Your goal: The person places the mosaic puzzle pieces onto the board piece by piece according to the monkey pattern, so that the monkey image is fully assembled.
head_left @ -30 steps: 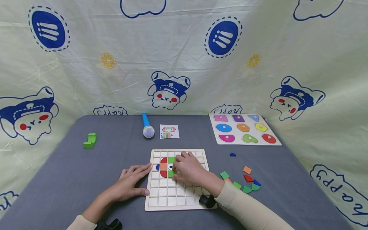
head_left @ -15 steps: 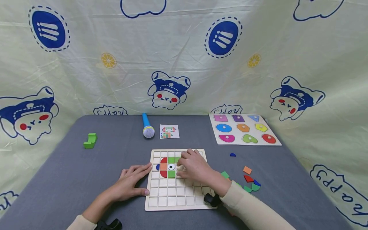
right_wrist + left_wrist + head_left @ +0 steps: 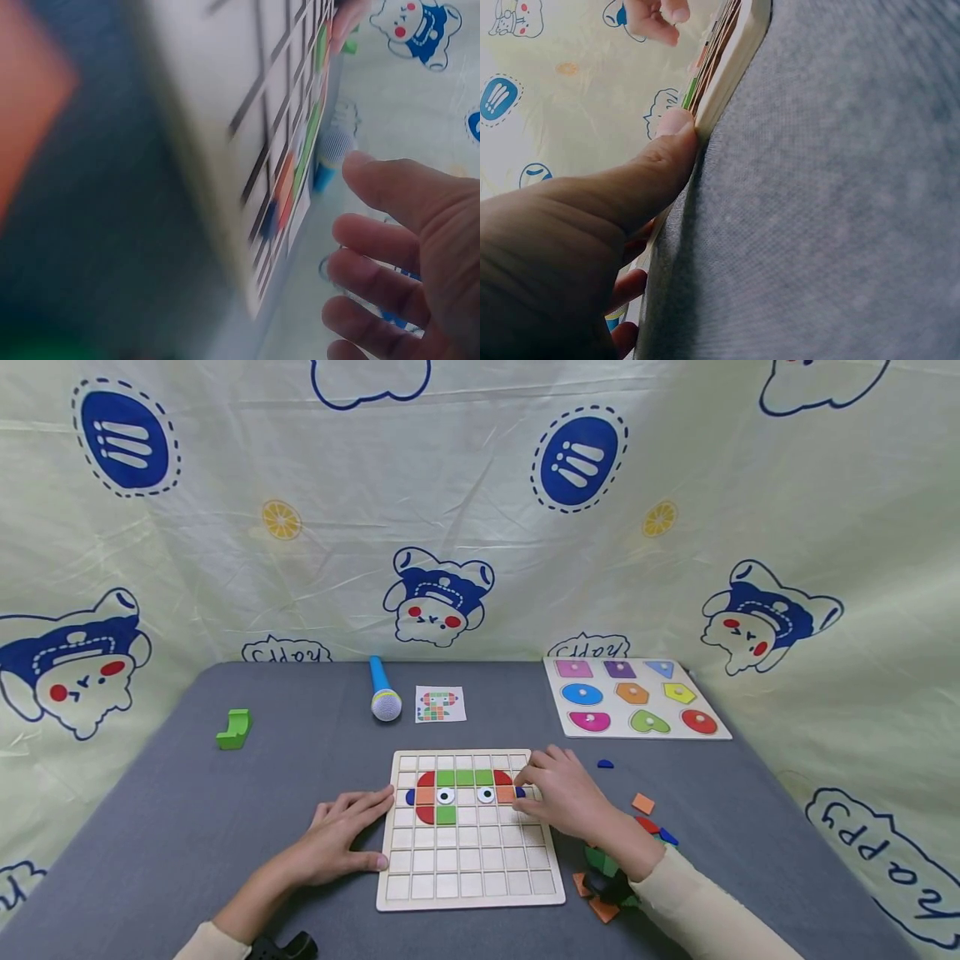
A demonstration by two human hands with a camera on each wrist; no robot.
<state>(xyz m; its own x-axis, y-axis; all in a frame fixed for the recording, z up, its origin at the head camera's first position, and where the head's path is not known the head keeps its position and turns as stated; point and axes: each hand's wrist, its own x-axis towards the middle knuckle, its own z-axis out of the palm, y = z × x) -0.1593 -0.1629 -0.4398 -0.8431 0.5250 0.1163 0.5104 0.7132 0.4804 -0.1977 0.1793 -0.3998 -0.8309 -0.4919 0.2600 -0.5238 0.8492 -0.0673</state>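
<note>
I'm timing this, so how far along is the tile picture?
Done: coloured tiles, including two white eye squares, sit high on the pale wooden grid board.
In hand: the right hand, empty, is by the small blue tile on the board's right; the left hand touches the left edge.
Remaining, probably: the bare bottom rows, judging by the white printed card and loose coloured pieces alongside.

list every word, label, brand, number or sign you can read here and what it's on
"happy": backdrop cloth, lower right, letters turned askew
Two bubbles on it, at the table's far edge: partly hidden, likely the same word
Left-edge print: cut off, unreadable
Grid board, picture card, microphone: no lettering I can make out
</note>
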